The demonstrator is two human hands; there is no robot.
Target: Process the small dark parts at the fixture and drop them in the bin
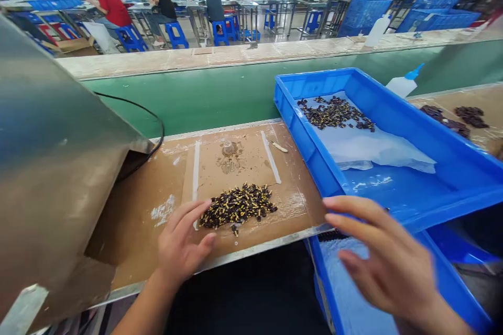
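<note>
While gathering the pile of small parts (238,207) on the table (133,220): left hand (183,243) spread, touching pile's left edge; right hand (387,261) spread, empty, right of pile above lower blue tray (463,298). Next likely needs careful sweeping.

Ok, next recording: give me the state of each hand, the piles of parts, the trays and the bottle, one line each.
Left hand: open, flat on the brown worktop, fingers touching the pile's left edge.
Right hand: open, empty, blurred, above the lower tray.
Pile of small dark and yellow parts: loose heap on the brown worktop.
Upper blue plastic tray: tilted, holding a clear bag and a second heap of parts.
Lower blue plastic tray: partly under the upper one.
White squeeze bottle with blue nozzle: capped, behind the tray.
</note>
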